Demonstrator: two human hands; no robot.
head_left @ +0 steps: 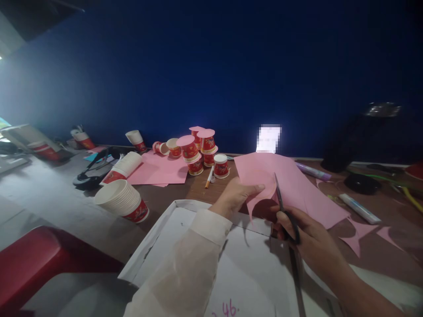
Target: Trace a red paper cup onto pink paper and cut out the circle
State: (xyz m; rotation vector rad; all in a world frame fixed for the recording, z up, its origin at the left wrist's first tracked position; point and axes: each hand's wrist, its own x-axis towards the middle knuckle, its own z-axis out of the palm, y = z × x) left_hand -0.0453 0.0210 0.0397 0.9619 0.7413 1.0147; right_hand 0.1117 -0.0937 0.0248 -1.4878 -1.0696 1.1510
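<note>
I'm watching the pink paper (253, 169) hanging between both hands, toward one o'clock from the wearer.
The left hand (235, 197) is pinching it, thumb on top, above a curved cut edge; the right hand (303, 230) is gripping the scissors (278, 189), whose visible blade is overlying the paper. I'm judging the sheet light, limp and easily creased or torn, so I'm favouring a flat, gentle pinch near the cut, clear of the blade.

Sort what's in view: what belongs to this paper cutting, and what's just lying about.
Belongs to the cutting:
black scissors, in the right hand
pink sheet, held by the left hand
probably the stacked red cups, topped with pink discs

Apparently just lying about:
black headphones
cigarette-like stick
yellow cord
</note>
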